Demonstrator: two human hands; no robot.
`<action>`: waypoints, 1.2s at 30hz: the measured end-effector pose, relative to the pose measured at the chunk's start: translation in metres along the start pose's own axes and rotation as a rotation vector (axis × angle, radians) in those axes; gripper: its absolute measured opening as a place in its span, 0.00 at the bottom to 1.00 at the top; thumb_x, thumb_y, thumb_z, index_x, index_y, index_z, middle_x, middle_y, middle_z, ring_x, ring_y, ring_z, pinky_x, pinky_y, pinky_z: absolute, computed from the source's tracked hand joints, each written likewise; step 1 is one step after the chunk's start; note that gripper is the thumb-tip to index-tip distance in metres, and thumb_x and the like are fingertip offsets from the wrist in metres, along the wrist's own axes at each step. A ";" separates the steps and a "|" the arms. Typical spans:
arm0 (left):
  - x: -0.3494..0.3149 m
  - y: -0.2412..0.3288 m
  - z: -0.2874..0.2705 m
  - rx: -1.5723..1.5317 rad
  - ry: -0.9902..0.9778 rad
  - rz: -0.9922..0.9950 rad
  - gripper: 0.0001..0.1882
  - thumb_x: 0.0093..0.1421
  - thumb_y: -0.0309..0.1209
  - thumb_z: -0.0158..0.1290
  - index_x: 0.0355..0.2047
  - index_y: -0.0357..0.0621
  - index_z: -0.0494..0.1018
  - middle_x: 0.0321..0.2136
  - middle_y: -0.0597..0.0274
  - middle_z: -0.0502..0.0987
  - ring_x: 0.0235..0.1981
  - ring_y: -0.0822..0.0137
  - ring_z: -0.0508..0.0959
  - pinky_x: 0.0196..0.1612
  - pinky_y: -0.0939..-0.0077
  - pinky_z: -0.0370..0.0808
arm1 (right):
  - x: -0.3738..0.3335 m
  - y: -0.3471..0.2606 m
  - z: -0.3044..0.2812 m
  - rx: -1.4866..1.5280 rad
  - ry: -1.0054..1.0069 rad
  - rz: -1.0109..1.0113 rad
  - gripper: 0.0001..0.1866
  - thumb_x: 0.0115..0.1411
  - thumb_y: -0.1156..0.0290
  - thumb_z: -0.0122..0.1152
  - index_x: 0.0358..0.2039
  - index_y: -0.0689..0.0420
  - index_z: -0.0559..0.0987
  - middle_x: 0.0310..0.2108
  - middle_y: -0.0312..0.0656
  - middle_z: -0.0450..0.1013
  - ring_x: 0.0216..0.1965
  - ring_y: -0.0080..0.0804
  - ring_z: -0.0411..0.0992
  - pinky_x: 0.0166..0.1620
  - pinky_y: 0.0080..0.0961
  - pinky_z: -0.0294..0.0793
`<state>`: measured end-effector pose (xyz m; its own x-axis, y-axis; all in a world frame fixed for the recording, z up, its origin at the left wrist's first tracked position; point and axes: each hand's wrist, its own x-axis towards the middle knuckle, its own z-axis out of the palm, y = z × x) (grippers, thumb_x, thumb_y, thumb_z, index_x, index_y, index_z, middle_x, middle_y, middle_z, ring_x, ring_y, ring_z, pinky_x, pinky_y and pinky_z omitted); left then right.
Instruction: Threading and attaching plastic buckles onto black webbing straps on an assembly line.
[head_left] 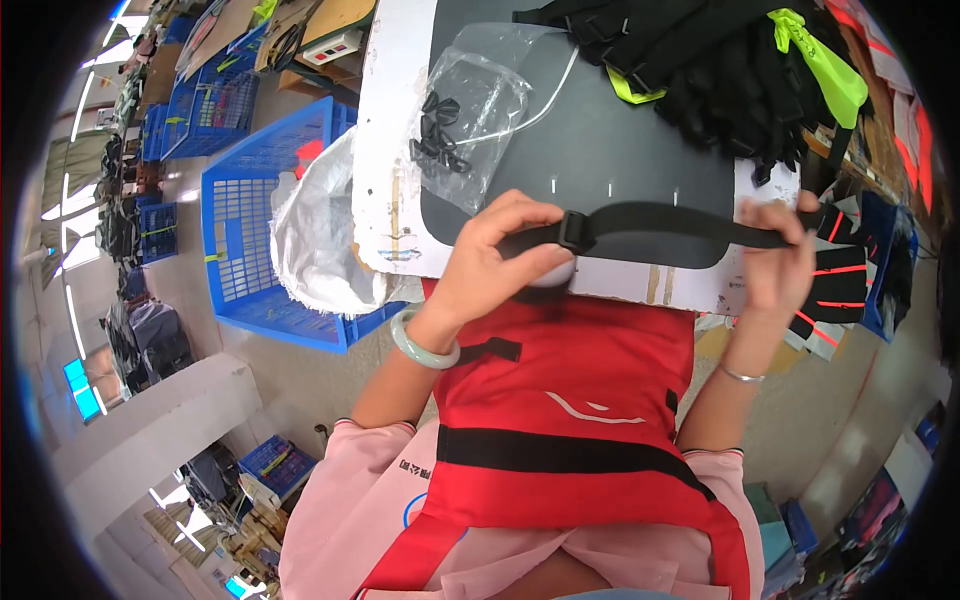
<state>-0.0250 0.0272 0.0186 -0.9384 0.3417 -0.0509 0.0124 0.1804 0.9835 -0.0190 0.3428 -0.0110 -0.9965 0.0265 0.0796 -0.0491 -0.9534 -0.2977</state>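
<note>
A black webbing strap (655, 217) stretches between my two hands above the near edge of the dark-topped worktable (570, 130). My left hand (500, 255) pinches it beside a black plastic slide buckle (573, 231), thumb and fingers closed round the webbing. At the other side my right hand (780, 255) grips the strap's far end, a little blurred. Beyond my left hand lies a clear plastic bag (500, 85) with several small black buckles (440, 130) on it. A heap of black straps (690, 70) with buckles and neon-yellow pieces covers the far right of the table.
Left of the table stands a blue plastic crate (260, 260) with a white woven sack (325, 240) in it. Black and grey pieces with orange stripes (838, 275) hang at the table's right. More blue crates (210, 105) stand at the far left.
</note>
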 end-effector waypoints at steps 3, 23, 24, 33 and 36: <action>0.000 0.000 -0.005 -0.065 -0.030 -0.080 0.15 0.47 0.24 0.61 0.37 0.36 0.74 0.30 0.63 0.72 0.36 0.73 0.73 0.40 0.81 0.68 | -0.001 -0.038 -0.009 -0.147 0.151 -0.105 0.08 0.65 0.65 0.48 0.40 0.54 0.70 0.19 0.28 0.53 0.18 0.16 0.52 0.27 0.15 0.56; 0.004 0.021 0.028 0.114 -0.064 0.068 0.15 0.50 0.25 0.60 0.38 0.38 0.71 0.30 0.59 0.77 0.31 0.71 0.77 0.32 0.78 0.73 | -0.006 0.085 0.054 -1.235 -0.055 0.389 0.07 0.55 0.72 0.58 0.30 0.61 0.71 0.21 0.33 0.68 0.22 0.18 0.63 0.26 0.20 0.64; 0.004 0.018 0.032 -0.121 0.049 0.007 0.14 0.52 0.25 0.59 0.38 0.37 0.70 0.30 0.60 0.76 0.30 0.73 0.76 0.32 0.79 0.73 | -0.009 0.091 0.054 -1.187 -0.079 0.309 0.09 0.55 0.72 0.60 0.33 0.60 0.71 0.25 0.33 0.69 0.25 0.19 0.65 0.29 0.19 0.66; -0.010 0.002 0.011 -0.472 -0.022 -0.306 0.07 0.60 0.28 0.51 0.26 0.39 0.69 0.44 0.63 0.68 0.39 0.76 0.69 0.45 0.80 0.66 | -0.009 0.119 0.063 -1.544 -0.417 0.033 0.20 0.47 0.67 0.69 0.39 0.57 0.73 0.32 0.41 0.70 0.30 0.37 0.72 0.32 0.26 0.71; -0.021 0.010 -0.001 -0.676 0.012 -0.291 0.07 0.60 0.29 0.50 0.28 0.39 0.72 0.47 0.57 0.70 0.45 0.71 0.69 0.51 0.76 0.63 | -0.006 0.115 0.072 -1.537 -0.455 0.018 0.18 0.46 0.68 0.68 0.37 0.57 0.74 0.33 0.42 0.70 0.33 0.39 0.71 0.35 0.28 0.71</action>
<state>-0.0057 0.0213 0.0292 -0.8750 0.3562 -0.3280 -0.4499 -0.3475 0.8227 -0.0141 0.2117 0.0225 -0.9094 -0.3361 0.2449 -0.3363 0.2478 -0.9086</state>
